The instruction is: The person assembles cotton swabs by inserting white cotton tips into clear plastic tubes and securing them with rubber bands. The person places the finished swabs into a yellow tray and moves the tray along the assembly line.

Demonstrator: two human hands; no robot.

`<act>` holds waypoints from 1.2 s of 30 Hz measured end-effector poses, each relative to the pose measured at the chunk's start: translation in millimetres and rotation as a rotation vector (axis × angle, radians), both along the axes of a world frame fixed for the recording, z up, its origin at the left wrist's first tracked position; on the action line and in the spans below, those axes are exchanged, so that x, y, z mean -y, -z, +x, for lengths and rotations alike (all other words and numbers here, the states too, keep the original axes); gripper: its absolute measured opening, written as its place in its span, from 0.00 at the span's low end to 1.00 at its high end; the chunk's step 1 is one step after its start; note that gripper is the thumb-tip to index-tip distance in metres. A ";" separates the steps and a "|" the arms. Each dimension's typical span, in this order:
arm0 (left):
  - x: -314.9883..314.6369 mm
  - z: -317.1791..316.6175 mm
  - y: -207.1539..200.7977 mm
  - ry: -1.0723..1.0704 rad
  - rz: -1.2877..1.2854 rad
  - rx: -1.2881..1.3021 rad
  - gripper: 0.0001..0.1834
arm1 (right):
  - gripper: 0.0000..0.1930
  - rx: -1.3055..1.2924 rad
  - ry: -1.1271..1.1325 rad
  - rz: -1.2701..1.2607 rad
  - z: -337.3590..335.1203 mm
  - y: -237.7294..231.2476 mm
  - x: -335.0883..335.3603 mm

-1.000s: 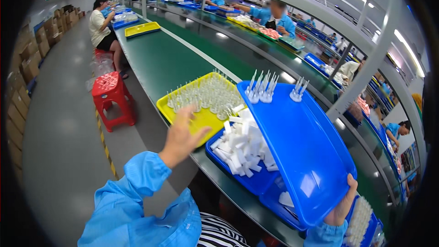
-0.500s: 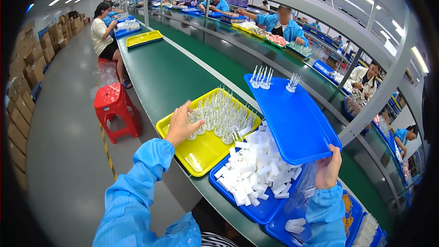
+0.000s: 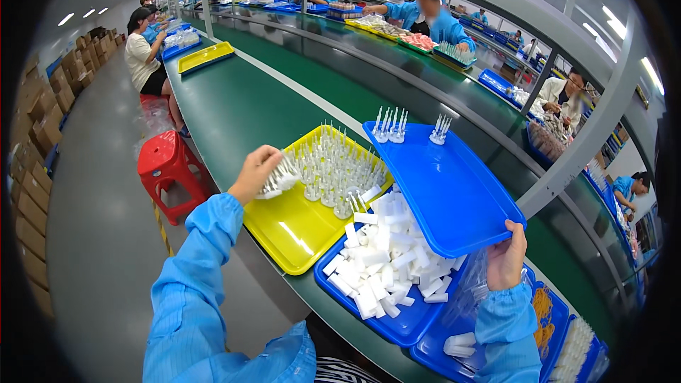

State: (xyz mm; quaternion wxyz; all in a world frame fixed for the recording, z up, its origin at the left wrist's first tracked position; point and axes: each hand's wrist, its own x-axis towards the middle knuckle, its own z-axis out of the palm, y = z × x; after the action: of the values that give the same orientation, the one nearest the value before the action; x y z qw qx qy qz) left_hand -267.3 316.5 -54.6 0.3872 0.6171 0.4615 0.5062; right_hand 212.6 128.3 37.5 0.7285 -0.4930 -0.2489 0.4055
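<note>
My left hand (image 3: 255, 172) is closed on a white pronged plastic piece (image 3: 283, 177), tilted above the left side of a yellow tray (image 3: 280, 230). Many similar pieces, with thin upright prongs on round bases, crowd the far half of that tray (image 3: 333, 159). With my right hand (image 3: 507, 261) I grip the near right corner of a blue tray (image 3: 454, 188), fingers beneath its rim. This tray is slanted over the work, and two groups of pronged pieces (image 3: 390, 128) stand at its far end. Below it, a second blue tray (image 3: 406, 325) is heaped with short white blocks (image 3: 372, 273).
A green-topped bench (image 3: 248, 103) runs away to the far left, with another yellow tray (image 3: 206, 57) on it. A grey metal post (image 3: 582, 138) rises at right. Trays with yellow bands (image 3: 543, 312) and white parts lie near right. A red stool (image 3: 167, 170) stands left.
My left hand has closed on a pronged piece and lifted it to the left from the yellow tray. My right hand still holds the blue tray. The whole view has shifted slightly.
</note>
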 end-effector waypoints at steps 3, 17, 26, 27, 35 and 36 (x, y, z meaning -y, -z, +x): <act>3.9 -6.3 -4.6 -0.113 -0.115 0.396 0.12 | 0.07 -0.015 0.075 0.007 -12.8 -6.4 -0.8; 3.7 106.9 -114.0 0.204 0.022 0.670 0.09 | 0.15 0.096 -0.044 0.028 -47.4 -30.8 19.8; 2.1 236.1 -123.3 0.226 0.283 -0.468 0.18 | 0.18 0.059 -0.029 0.105 -47.8 -18.8 39.2; 1.6 236.1 -126.7 0.254 0.290 -0.481 0.19 | 0.18 0.043 -0.024 0.100 -43.5 -15.0 42.5; 95.1 189.2 -200.1 0.152 0.676 -0.092 0.17 | 0.19 -0.060 0.040 0.114 -21.9 -5.3 56.3; 110.8 180.6 -189.7 0.105 0.590 0.052 0.19 | 0.19 -0.054 0.034 0.110 -22.8 -7.3 56.1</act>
State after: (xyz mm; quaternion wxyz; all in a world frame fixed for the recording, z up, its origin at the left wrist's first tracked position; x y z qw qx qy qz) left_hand -86.7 205.7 135.1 0.2284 0.7127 0.2517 0.6136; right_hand 189.8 72.2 44.8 0.7677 -0.4453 -0.2425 0.3919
